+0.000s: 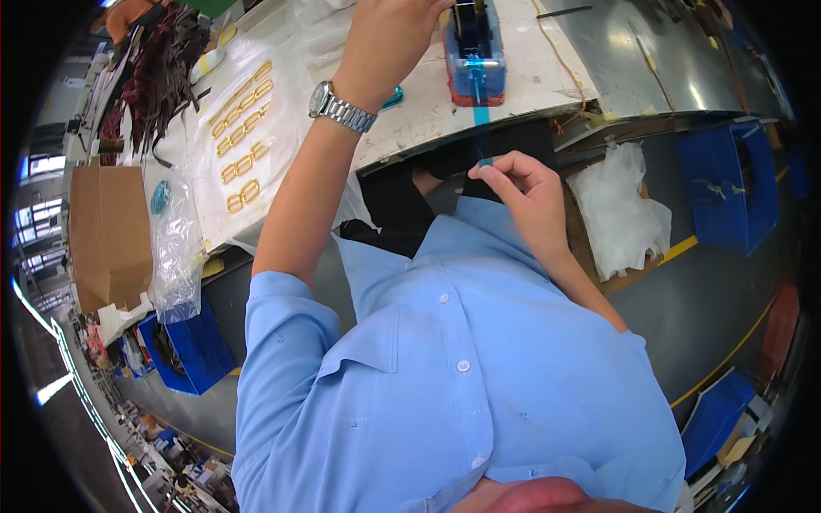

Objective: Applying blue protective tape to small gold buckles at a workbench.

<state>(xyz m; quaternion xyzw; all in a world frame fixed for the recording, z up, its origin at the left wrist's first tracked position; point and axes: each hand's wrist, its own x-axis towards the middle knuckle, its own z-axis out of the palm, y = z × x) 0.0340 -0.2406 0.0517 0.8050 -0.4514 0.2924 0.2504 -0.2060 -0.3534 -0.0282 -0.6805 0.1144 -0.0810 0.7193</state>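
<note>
A strip of blue tape (481,116) runs down from a blue-and-red tape dispenser (475,79) at the front of the workbench. Its free end is pinched between thumb and forefinger of my right hand (528,195), just off the bench edge. My left hand (395,34), with a metal watch on the wrist, reaches to the far side; its curled fingers meet the dispenser's upper left side, partly cut off by the picture's top edge. Left of that arm, gold-coloured oblong metal rings (243,124) lie in rows on a white sheet.
The white bench (402,137) meets a grey metal surface (650,60) on the right. A cardboard box (109,231) and clear plastic bag (177,248) stand left. Blue bins (727,192) and a white plastic-lined box (623,209) are below bench level. Dark red strips (162,77) hang far left.
</note>
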